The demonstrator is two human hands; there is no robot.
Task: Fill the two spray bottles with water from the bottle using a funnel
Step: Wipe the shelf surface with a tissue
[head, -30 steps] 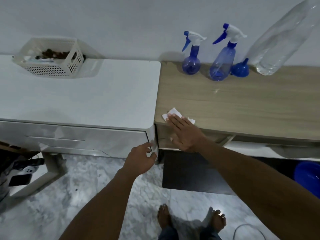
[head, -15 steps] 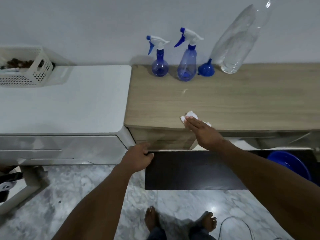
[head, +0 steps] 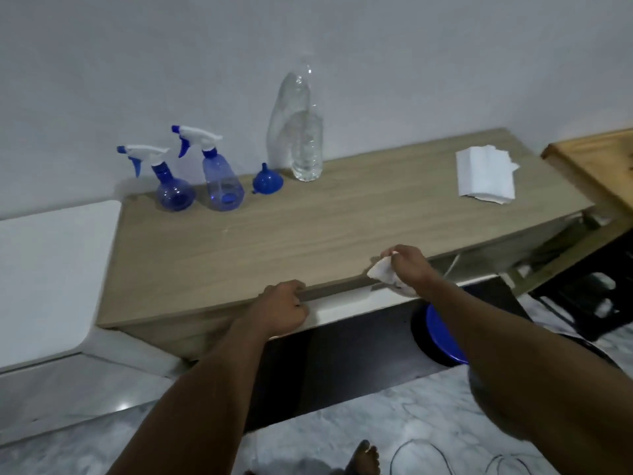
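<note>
At the far left of the wooden table (head: 308, 231) stand a round blue spray bottle (head: 174, 195), a taller pale-blue spray bottle (head: 222, 188), a blue funnel (head: 267, 183) and a clear water bottle (head: 306, 149). Both sprayers are capped and fill levels are unclear, so this is probably wipe-up. The right hand (head: 409, 269) pinches a crumpled white tissue (head: 379, 271) and the left hand (head: 282, 308) grips the near edge.

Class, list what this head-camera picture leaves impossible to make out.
Head view:
- Left hand: fingertips tucked out of sight at the table edge.
- Tissue: partly covered by the right hand pinching it.
- Blue basin: mostly behind the right forearm.
- Bottle: water level unclear, dim and blurred.
</note>
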